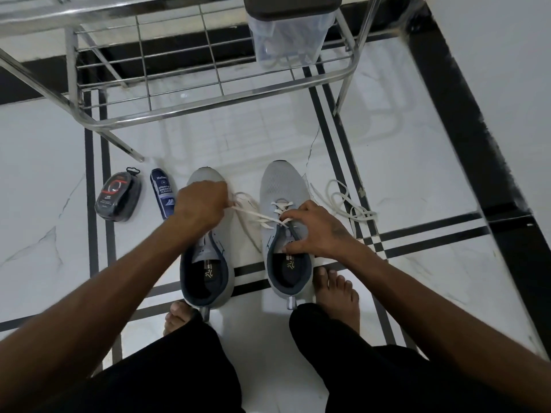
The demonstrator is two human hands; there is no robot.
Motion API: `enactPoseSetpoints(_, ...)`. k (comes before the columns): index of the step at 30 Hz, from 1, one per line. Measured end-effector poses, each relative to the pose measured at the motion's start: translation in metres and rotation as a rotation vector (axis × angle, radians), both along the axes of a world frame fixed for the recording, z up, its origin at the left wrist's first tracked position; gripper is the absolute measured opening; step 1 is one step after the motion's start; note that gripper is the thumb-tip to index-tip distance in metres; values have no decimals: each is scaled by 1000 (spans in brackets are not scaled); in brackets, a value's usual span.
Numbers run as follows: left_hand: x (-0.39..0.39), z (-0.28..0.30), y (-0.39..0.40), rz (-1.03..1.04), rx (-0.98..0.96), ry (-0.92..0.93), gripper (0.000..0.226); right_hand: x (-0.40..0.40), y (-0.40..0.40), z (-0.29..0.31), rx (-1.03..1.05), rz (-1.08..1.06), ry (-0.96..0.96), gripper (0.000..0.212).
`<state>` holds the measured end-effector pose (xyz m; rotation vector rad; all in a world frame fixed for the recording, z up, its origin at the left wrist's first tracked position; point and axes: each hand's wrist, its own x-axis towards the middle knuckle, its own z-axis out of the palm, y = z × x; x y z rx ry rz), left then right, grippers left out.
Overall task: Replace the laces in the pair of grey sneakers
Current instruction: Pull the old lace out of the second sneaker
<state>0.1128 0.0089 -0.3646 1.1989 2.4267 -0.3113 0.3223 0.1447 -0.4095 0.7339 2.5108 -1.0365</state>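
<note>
2 grey sneakers stand side by side on the white marble floor (402, 150), long axes parallel, toes pointing away from the person toward the steel rack (208, 93) and heels toward the bare feet. The left sneaker (208, 257) has its toe partly hidden under the left hand (201, 201); the right sneaker (281, 186) sits just beside it, with a narrow strip of floor between them.

The left hand is curled, gripping the white lace (253, 214) that runs across the gap to the right sneaker's eyelets. The right hand (313, 231) rests on the right sneaker's throat, fingers bent, fingertips at the lace crossing and thumb on the collar edge; it appears to pinch the lace there, though the contact is small and blurred. Only the forward eyelets of the right sneaker show lacing.

A loose white lace (348, 204) lies coiled on the floor to the right of the right sneaker, close to the black inlay stripes. To the left of the left sneaker lie a sneaker cleaner tube (162, 193) and, beyond it, a dark shoe polish case (119, 196), near the rack's front leg. A clear lidded container (286, 34) stands on the rack's shelf. Bare floor lies open between the toes and the rack, and wider to the far left and right.
</note>
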Motion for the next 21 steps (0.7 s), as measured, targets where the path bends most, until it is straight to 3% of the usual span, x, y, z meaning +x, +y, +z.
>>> enactPoseSetpoints(2, 8, -3, 2, -81, 50, 39, 16, -2, -2, 0, -9, 16, -8, 75)
enactPoseSetpoints(5, 44, -5, 20, -182, 194, -75, 33, -4, -5, -1, -12, 15, -24, 76)
enactPoseSetpoints(9, 70, -12, 36, -214, 103, -212, 24, -4, -4, -1, -6, 29, -35, 73)
enactPoseSetpoints(12, 59, -15, 30, -162, 168, -274, 8, -2, -4, -2, -3, 25, -14, 71)
enactPoseSetpoints(15, 31, -14, 13, 28, 248, -251, 8, 3, -4, -3, -7, -4, -24, 73)
enactPoseSetpoints(18, 26, -13, 8, 23, 122, -276, 23, 8, -4, -5, -2, -75, 27, 56)
enactPoseSetpoints(21, 50, -12, 10, -25, 154, -388, 72, 3, -7, -3, 11, -80, 117, 34)
